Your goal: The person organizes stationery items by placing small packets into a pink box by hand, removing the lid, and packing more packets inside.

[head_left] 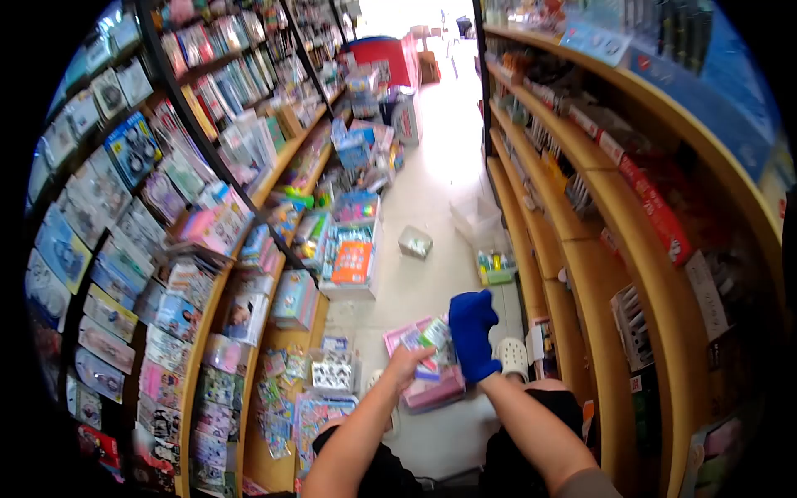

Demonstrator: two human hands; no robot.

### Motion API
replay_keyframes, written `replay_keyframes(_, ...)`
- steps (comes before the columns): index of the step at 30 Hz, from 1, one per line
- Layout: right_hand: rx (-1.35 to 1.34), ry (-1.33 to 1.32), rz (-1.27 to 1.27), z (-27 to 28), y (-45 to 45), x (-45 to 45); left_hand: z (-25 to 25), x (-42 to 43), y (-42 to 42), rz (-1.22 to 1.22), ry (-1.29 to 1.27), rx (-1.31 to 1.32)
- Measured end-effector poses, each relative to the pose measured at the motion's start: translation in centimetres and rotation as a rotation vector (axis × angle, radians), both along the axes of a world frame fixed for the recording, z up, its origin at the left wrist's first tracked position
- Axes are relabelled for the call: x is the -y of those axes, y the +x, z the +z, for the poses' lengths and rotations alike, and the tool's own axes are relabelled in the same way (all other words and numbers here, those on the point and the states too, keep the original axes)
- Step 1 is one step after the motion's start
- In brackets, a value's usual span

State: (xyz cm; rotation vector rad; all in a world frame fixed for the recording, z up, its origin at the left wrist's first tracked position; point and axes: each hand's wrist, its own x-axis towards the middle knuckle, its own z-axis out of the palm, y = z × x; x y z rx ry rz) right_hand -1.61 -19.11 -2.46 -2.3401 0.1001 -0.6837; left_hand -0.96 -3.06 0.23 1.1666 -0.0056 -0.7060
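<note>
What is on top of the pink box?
Colourful packets lie on the pink box, the left hand at them. Whatever is beneath them is covered and cannot be seen.

Black shorts (552,413), pale perforated clogs (514,355)

Looking like shop aisle: displaying hanging packets (58,249) at nine o'clock, lining up books (224,79) at ten, piling boxed goods (353,148) at eleven, running wooden shelves (585,249) at three.
</note>
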Motion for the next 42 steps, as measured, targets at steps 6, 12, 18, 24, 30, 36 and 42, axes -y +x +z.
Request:
replay_keyframes(6, 0.482, -0.069, 0.085, 2.3, -3.2, -1.1, 3.6, 1.2, -4.7, -0.115, 0.206, 0.182)
replay_keyframes(12, -0.041, 0.479, 0.013, 4.7, -2.6, 1.2, 5.9, 0.8, -5.8, -0.156, 0.048, 0.148)
replay_keyframes(18, -0.515, 1.054, 0.584, 6.6, -2.0, -2.8, 0.7, -2.7, -2.8, 0.113, 0.126, 0.164)
replay_keyframes(24, -0.301, 0.665, 0.817, 2.2, 0.9, -9.9, -2.9, -4.4, 0.5, 0.466, 0.248, 0.100)
replay_keyframes(30, -0.526, 0.557, 0.784, -0.4, 3.0, -11.6, 0.1, -7.3, -0.7, 0.373, 0.551, 0.297)
replay_keyframes(36, -0.309, -0.222, 0.616, -0.3, 3.6, -10.4, 3.2, -8.8, -2.2, 0.325, 0.240, 0.095)
replay_keyframes(42, 0.172, -0.198, 0.261, -0.1, 4.2, -11.1, 4.3, -9.8, -2.2, 0.377, 0.061, 0.025)
